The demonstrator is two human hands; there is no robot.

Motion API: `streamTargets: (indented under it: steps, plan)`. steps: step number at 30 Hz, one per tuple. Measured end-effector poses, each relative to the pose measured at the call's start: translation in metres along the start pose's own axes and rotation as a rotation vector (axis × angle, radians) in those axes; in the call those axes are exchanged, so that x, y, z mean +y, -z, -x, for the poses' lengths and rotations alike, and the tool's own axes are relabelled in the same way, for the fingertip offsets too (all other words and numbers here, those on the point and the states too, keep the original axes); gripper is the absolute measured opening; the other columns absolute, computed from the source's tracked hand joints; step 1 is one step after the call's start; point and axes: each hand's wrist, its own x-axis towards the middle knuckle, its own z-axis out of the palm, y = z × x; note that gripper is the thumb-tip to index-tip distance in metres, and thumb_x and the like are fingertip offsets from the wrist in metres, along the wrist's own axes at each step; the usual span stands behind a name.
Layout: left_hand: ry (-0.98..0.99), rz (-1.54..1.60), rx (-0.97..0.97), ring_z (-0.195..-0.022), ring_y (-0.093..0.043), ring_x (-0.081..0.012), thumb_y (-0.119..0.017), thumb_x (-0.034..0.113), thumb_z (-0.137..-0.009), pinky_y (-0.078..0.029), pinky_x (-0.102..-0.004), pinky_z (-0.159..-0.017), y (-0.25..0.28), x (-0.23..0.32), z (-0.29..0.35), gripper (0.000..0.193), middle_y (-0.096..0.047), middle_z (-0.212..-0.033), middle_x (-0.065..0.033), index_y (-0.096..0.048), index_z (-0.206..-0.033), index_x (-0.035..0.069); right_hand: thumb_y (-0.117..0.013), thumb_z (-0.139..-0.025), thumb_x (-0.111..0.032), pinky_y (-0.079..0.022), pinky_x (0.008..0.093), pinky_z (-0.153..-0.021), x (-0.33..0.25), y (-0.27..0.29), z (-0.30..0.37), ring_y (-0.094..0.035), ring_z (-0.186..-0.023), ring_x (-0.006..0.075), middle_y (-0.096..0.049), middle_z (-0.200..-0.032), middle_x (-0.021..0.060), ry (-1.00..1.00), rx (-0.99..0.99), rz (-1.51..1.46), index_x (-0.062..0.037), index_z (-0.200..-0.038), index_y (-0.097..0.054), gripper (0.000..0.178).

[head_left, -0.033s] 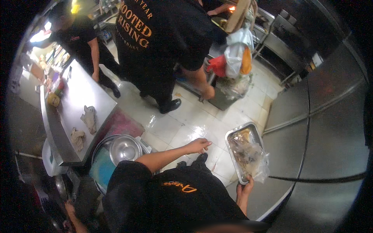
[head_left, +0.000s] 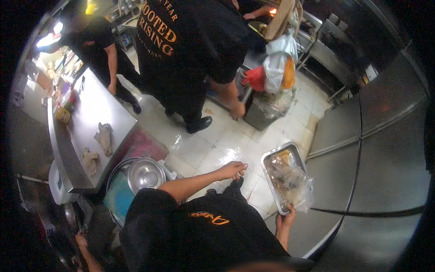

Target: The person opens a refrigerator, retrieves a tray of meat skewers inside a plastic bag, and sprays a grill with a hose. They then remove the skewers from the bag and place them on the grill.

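1. The right hand (head_left: 286, 221) is holding a rectangular metal tray (head_left: 274, 156) by its near edge, low in the view; the grip is closed on the rim, fingers wrapped around it.
2. The tray is being carried above the tiled floor (head_left: 213, 145), just beside the steel cabinet doors (head_left: 385, 149) on the right. It is bearing food under clear plastic wrap (head_left: 290, 179).
3. The left hand (head_left: 232, 170) is reaching forward over the floor, left of the tray and apart from it; its grip is loosely curled and holding nothing.
4. Lower left, a metal bowl (head_left: 145, 174) is sitting inside a blue bin (head_left: 118, 199).
5. Further left, two crumpled rags (head_left: 104, 137) are lying on the steel tabletop (head_left: 95, 109).
6. Ahead, a person in a dark shirt (head_left: 190, 41) is standing beside a bin lined with plastic (head_left: 267, 109).
7. Far left, another person (head_left: 97, 38) is standing at the tabletop's end.
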Motion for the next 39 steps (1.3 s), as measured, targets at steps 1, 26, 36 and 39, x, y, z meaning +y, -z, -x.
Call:
streamTargets:
  steps: [1, 26, 36, 39]
  plan:
    - [-0.013, 0.088, -0.005, -0.065, -0.057, -0.0187, -0.038, 0.045, -0.085, -0.047, -0.0277, -0.057, 0.002, 0.008, -0.005, 0.051, -0.057, -0.084, -0.0117, -0.049, -0.103, -0.002, -0.051, -0.07, -0.01, -0.046, 0.0286, -0.07, -0.001, -0.006, -0.01, -0.055, -0.074, 0.018, -0.055, -0.079, 0.0064, -0.021, -0.002, 0.034, -0.003, -0.084, -0.052, 0.016]
    - [-0.117, 0.465, 0.219, -0.09, -0.05, -0.0148, -0.058, 0.03, -0.078, -0.038, -0.0289, -0.081, 0.032, 0.214, -0.248, 0.048, -0.054, -0.098, -0.0083, -0.046, -0.11, -0.003, -0.05, -0.073, -0.013, -0.034, 0.0303, -0.087, -0.152, -0.16, -0.415, -0.047, -0.1, 0.0211, -0.05, -0.108, 0.0136, 0.115, -0.504, 0.7, 0.0035, -0.111, -0.043, 0.042]
    - [-0.14, 0.487, 0.245, -0.081, -0.056, -0.0182, -0.059, 0.022, -0.078, -0.045, -0.0305, -0.073, 0.02, 0.278, -0.424, 0.039, -0.056, -0.096, -0.0112, -0.046, -0.106, -0.002, -0.062, -0.072, -0.017, -0.043, 0.0266, -0.066, -0.321, -0.226, -0.478, -0.053, -0.069, 0.0132, -0.06, -0.082, 0.0078, 0.569, -0.006, 1.152, 0.0, -0.099, -0.056, 0.032]
    - [-0.123, 0.531, 0.218, -0.086, -0.055, -0.018, -0.059, 0.02, -0.078, -0.044, -0.0301, -0.075, 0.01, 0.3, -0.478, 0.037, -0.056, -0.096, -0.0108, -0.047, -0.104, -0.002, -0.062, -0.072, -0.015, -0.043, 0.0293, -0.072, -0.36, -0.24, -0.503, -0.055, -0.078, 0.0182, -0.059, -0.09, 0.0096, 0.635, -0.118, 1.179, -0.0019, -0.101, -0.056, 0.033]
